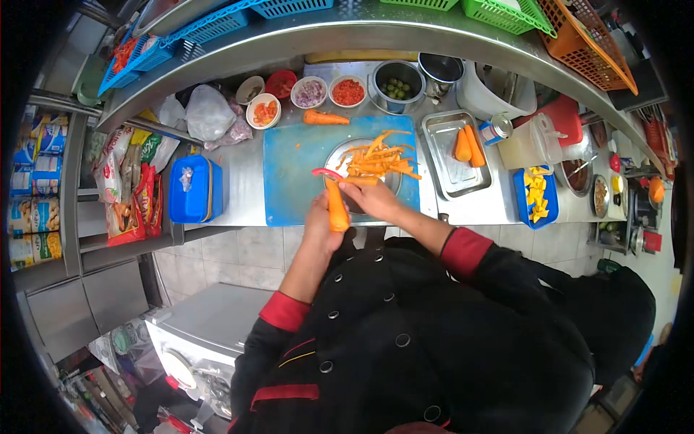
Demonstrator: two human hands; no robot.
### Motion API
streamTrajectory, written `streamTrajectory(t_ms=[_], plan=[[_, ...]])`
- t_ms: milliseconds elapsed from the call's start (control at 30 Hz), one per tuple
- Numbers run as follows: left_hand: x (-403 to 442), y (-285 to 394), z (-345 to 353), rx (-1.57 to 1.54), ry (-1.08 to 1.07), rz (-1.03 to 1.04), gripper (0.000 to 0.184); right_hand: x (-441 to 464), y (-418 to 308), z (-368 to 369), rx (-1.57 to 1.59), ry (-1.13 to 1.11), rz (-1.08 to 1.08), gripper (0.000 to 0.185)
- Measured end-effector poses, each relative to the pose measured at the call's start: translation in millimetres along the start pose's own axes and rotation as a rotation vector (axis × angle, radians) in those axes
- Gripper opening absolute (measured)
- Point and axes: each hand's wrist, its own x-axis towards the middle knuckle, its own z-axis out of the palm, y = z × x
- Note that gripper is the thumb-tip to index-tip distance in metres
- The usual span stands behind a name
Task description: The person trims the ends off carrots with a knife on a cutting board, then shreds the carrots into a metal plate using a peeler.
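My left hand (319,219) is wrapped round a carrot (337,210), which points down toward my body at the board's front edge. In my right hand (372,197) is a peeler (327,173) with a red head, lying across the carrot's upper end. Just beyond both hands, a round metal bowl (336,154) rests on the blue cutting board (289,173). Orange carrot peelings (376,158) are heaped in it, some hanging over its rim. Another carrot (325,117) lies at the board's back edge. My right fingers partly hide the peeler's handle.
Two carrots (475,147) lie in a metal tray (444,181) to the right. Small bowls of chopped vegetables, including red pieces (348,92), and a pot (397,106) stand behind the board. A blue container (189,210) is at left. A shelf (325,36) with baskets crosses overhead.
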Motion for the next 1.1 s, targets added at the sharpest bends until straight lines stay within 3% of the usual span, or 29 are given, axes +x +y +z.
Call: streamTrajectory(t_ms=[167,233,333,433,567,667,833,1100], plan=[[-6.6,2.9,2.0,-0.017,-0.068,-0.039,0.031,25.8,37.4,-4.8,-0.104,-0.119,0.123,0.051],[-7.6,11.9,-5.2,-0.106,-0.163,-0.120,0.029,18.2,33.2,-1.4,0.067,-0.104,0.143,0.053],[3.0,18.4,-5.7,-0.141,-0.130,-0.128,0.030,-7.0,-1.1,-7.5,0.137,-0.045,0.266,0.051],[12.8,9.4,-2.0,-0.007,-0.128,-0.083,0.038,-26.9,-18.9,-17.6,0.136,0.044,0.245,0.047],[-4.8,11.0,27.8,-0.109,-0.145,-0.138,0.037,-27.6,-19.4,-42.3,0.141,0.029,0.278,0.045],[18.1,5.5,7.0,-0.120,-0.217,-0.095,0.034,-29.4,-26.3,-46.2,0.136,0.043,0.275,0.046],[35.6,7.3,7.5,-0.178,-0.183,0.004,0.029,-64.4,-62.1,-48.1,-0.055,-0.197,0.037,0.040],[22.9,9.5,13.3,-0.196,-0.108,-0.014,0.027,-63.7,-52.2,-37.2,-0.060,-0.036,-0.051,0.038]])
